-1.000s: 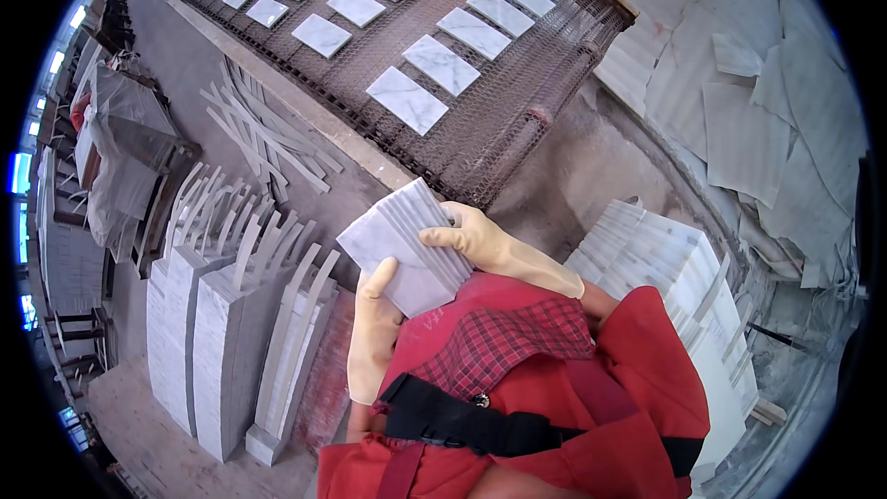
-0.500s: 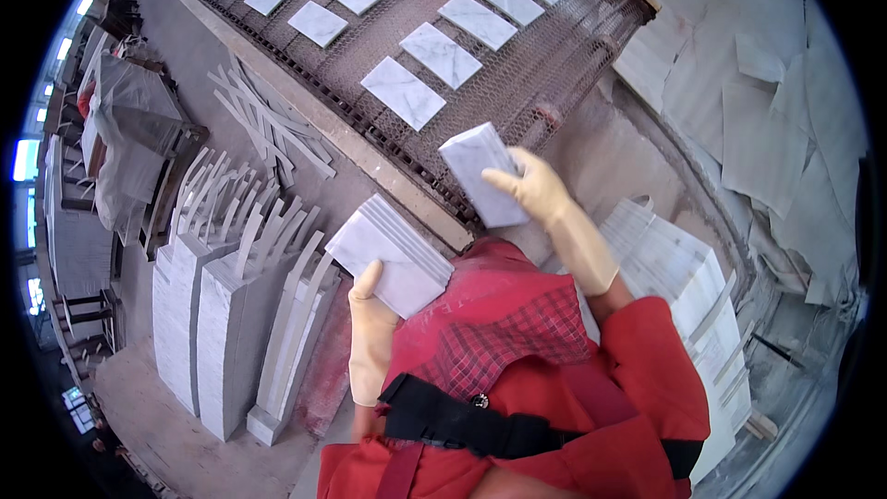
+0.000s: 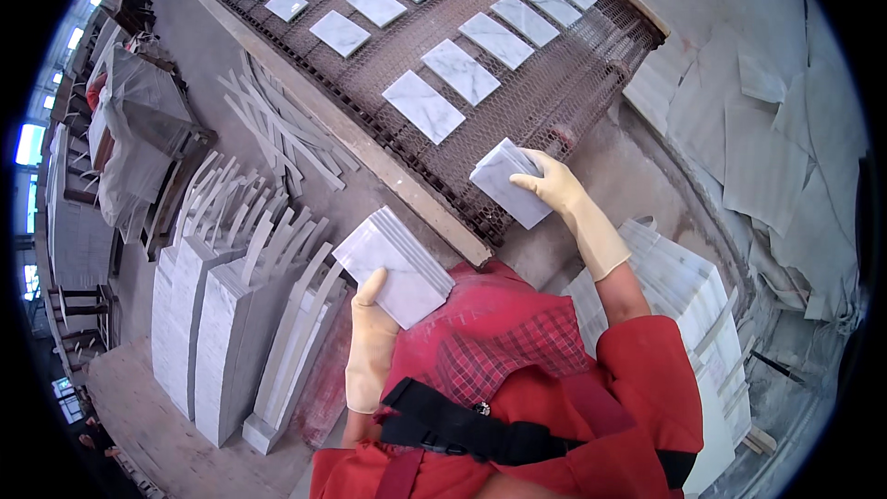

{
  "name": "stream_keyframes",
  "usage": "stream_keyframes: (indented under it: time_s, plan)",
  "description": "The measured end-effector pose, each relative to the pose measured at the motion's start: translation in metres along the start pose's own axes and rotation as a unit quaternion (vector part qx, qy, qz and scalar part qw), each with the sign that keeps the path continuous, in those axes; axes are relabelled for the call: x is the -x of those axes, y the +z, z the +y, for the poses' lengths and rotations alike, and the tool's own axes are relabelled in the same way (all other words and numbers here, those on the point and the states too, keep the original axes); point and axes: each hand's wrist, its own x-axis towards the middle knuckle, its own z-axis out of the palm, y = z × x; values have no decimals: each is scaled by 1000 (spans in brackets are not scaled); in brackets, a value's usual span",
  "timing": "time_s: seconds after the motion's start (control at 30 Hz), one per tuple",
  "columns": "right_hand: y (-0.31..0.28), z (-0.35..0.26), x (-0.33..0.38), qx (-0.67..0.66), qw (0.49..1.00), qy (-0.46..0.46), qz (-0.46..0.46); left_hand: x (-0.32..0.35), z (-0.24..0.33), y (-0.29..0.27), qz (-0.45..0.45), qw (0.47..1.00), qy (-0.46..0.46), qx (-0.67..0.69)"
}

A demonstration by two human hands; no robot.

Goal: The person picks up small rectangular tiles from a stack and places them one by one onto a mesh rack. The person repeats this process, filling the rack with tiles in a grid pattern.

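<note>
Currently, from my remote seat, I have both gloved hands loaded. The left hand (image 3: 370,342) is grasping a stack of marble tiles (image 3: 388,270) near the middle of the scene, its thumb laid across the pale face and its other fingers hidden behind; the layered edges show along the stack's far right side. The stack is tilted, just beyond the red apron (image 3: 490,291). Farther off and to the right, the right hand (image 3: 559,189) is grasping a smaller bundle of tiles (image 3: 513,189), thumb on the near face, the bundle tilted near the near end of a wire-mesh belt (image 3: 554,83) and well apart from the left hand's stack

Beyond, I see white, grey-veined tiles (image 3: 423,106) lying flat in rows on that belt, running to the far left. On my left stand tall blocks of stacked slabs (image 3: 222,351) with thin curved-looking strips on top, and more loose strips (image 3: 277,129) lie on the floor past them. On my near right is another slab stack (image 3: 684,286), with broken sheets of stone (image 3: 753,152) farther right
</note>
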Motion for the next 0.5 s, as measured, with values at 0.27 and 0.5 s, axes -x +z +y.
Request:
stream_keyframes:
  time_s: [0.27, 0.5]
  plan:
    - [18, 30, -9, 327, 887, -258, 201, 0, 2, 2, -9, 1000, 1, -3]
    - [37, 23, -3, 411, 849, -230, 241, -7, 2, 1, 9, 1000, 7, -20]
